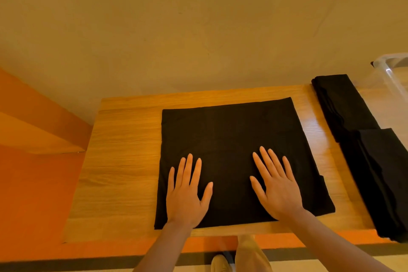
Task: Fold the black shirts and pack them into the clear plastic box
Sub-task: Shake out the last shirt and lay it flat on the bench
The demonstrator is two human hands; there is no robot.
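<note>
- We laid our left hand (187, 192) and right hand (276, 185) flat, fingers straight and spread, palms pressing the black shirt (231, 137).
- No readable writing or labels.
- Shirt under both palms: plain square fold on the wooden table (123, 161), running away past the fingertips.
- Right of the right hand: folded black shirts (353, 117); clear plastic box (393, 72) beyond them.

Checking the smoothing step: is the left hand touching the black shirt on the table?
Touching. The head view shows the left hand lying flat, fingers straight, on the black shirt.
</note>
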